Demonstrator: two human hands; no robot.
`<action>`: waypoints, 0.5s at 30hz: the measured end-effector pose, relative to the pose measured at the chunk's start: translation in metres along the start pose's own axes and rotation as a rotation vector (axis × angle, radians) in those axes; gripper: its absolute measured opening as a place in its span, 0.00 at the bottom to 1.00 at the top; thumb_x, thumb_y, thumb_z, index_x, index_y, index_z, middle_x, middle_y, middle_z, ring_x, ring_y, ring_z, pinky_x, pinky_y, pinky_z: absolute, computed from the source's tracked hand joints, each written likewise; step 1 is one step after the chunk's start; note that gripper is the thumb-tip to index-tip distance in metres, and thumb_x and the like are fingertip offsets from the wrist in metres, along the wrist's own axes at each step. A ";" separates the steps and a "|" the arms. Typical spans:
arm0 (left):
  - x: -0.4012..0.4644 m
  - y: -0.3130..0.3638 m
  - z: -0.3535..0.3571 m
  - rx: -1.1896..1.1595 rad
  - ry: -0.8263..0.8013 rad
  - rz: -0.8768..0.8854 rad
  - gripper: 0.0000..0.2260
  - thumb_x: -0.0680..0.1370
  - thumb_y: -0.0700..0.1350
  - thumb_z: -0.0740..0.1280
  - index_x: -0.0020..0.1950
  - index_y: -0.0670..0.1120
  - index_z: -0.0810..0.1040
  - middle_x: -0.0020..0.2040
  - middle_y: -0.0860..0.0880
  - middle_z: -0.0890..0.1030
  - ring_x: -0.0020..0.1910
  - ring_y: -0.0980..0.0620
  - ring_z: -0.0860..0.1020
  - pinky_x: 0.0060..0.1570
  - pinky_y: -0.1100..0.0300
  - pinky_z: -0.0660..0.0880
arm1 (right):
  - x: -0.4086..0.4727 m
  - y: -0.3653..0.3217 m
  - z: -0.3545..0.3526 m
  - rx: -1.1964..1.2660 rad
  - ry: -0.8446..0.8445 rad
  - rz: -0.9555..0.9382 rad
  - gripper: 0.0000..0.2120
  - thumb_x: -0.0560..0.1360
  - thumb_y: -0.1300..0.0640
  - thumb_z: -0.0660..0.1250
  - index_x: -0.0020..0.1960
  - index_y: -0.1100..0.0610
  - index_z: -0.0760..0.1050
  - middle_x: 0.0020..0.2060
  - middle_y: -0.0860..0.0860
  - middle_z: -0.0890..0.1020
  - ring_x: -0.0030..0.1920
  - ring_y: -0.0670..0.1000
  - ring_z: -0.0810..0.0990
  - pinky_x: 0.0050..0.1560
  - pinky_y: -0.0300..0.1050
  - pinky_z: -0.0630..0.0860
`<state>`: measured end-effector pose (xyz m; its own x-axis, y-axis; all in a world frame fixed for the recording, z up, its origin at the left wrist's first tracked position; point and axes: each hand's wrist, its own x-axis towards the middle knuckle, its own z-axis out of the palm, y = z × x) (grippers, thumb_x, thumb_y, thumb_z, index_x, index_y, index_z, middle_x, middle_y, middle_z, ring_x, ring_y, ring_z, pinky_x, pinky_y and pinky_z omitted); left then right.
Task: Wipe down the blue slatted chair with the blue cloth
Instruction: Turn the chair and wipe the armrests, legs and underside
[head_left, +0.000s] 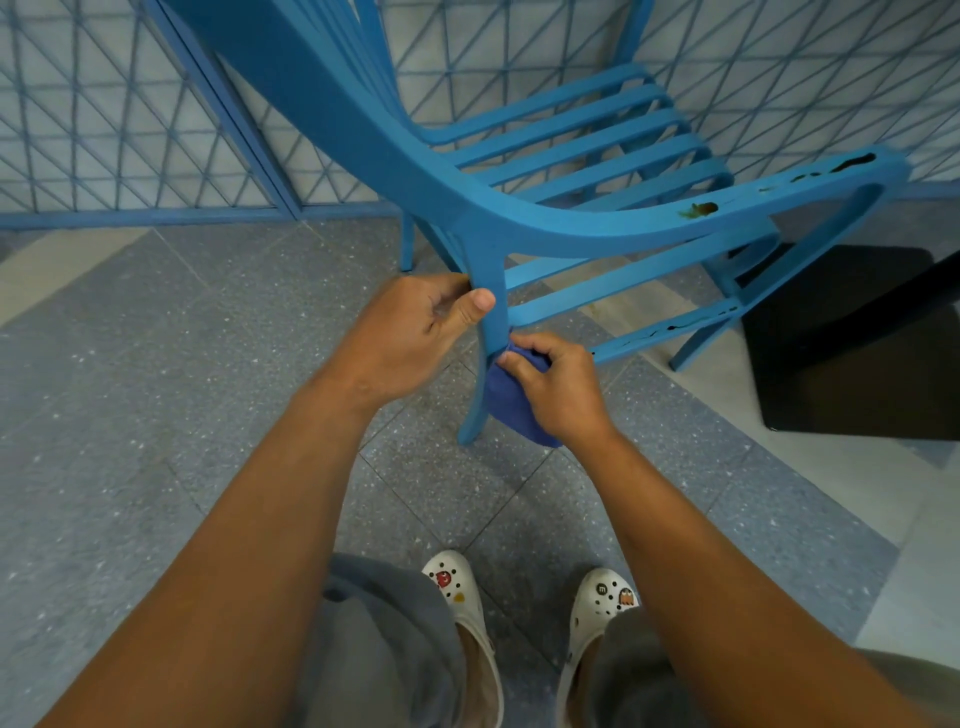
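Observation:
The blue slatted chair (561, 150) stands in front of me, its back rising to the upper left and its seat slats running to the right. My left hand (415, 332) grips the top of the near rear leg, thumb on the front of the wood. Just below, my right hand (556, 387) holds the dark blue cloth (511, 402) bunched against the same leg, above its foot on the floor. Chipped paint shows on the chair's side rail and lower stretcher.
A blue lattice fence (130, 119) closes off the back and left. A black box-like object (852, 338) sits on the floor to the right of the chair. Speckled grey floor tiles surround my feet in white clogs (602, 608).

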<state>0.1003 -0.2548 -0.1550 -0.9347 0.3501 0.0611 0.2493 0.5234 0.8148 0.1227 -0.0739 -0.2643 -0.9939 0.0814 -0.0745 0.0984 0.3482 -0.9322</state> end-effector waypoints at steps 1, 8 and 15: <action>0.000 0.003 -0.003 -0.017 0.036 0.028 0.16 0.82 0.55 0.62 0.63 0.50 0.82 0.49 0.67 0.81 0.51 0.74 0.79 0.49 0.75 0.72 | -0.002 -0.010 -0.001 0.040 0.031 -0.006 0.06 0.76 0.56 0.73 0.52 0.54 0.84 0.47 0.45 0.86 0.49 0.44 0.83 0.56 0.52 0.79; 0.002 0.020 -0.017 -0.138 0.335 0.158 0.13 0.83 0.51 0.66 0.61 0.44 0.81 0.52 0.54 0.85 0.54 0.60 0.83 0.54 0.59 0.80 | -0.019 -0.097 0.000 0.160 0.424 -0.274 0.07 0.74 0.53 0.75 0.46 0.55 0.79 0.42 0.48 0.83 0.46 0.48 0.81 0.49 0.44 0.77; 0.000 0.040 -0.025 -0.251 0.435 0.191 0.05 0.80 0.49 0.70 0.55 0.52 0.81 0.48 0.60 0.85 0.51 0.59 0.84 0.52 0.60 0.80 | -0.025 -0.137 -0.010 0.219 0.542 -0.212 0.11 0.72 0.50 0.77 0.38 0.54 0.79 0.33 0.43 0.82 0.37 0.42 0.79 0.41 0.43 0.76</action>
<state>0.1041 -0.2536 -0.1084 -0.9105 0.0383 0.4117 0.4068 0.2613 0.8754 0.1343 -0.1140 -0.1311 -0.8182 0.5140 0.2575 -0.1682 0.2143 -0.9622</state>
